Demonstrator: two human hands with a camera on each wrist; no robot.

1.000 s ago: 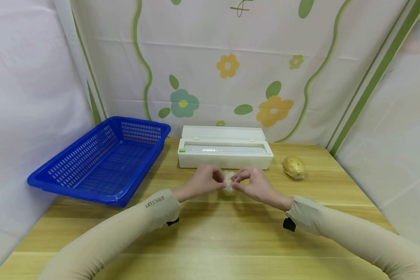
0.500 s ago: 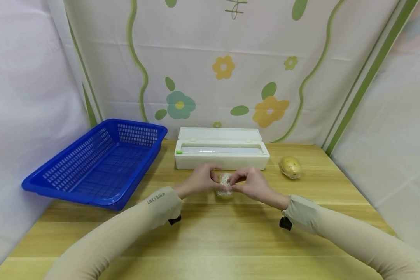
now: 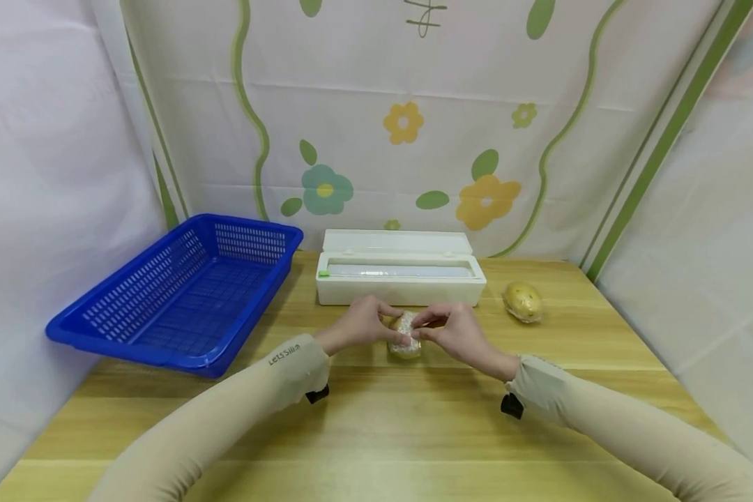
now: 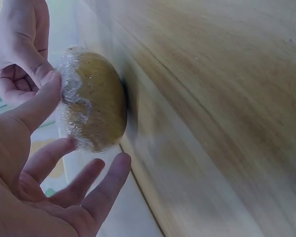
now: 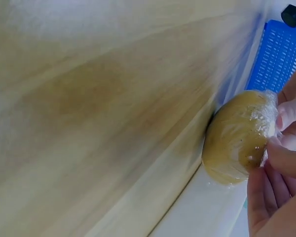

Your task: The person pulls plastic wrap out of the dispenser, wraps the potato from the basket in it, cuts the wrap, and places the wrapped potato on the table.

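Observation:
A potato (image 3: pixel 405 351) sits on the wooden table between both hands, with crumpled cling film (image 4: pixel 75 96) bunched along its top. My left hand (image 3: pixel 365 323) has its thumb on the film and its index fingertip at the potato's side, while the other fingers spread loosely, as the left wrist view shows. From the other side, my right hand (image 3: pixel 457 336) pinches the film with thumb and curled fingers. The right wrist view shows the film stretched smooth over the potato's side (image 5: pixel 227 140). Another wrapped potato (image 3: pixel 523 302) lies apart, to the right.
Just behind the hands stands a white cling film dispenser (image 3: pixel 401 291), lid raised, with a roll inside and a green slider at its left. A blue plastic basket (image 3: pixel 251 335) stands at the left. Fabric walls surround the wooden table (image 3: pixel 376 432).
Both hands have stayed at the potato, shifting their fingers over the film. The left thumb has moved across the top, and more of the potato shows now. The head view has shifted slightly.

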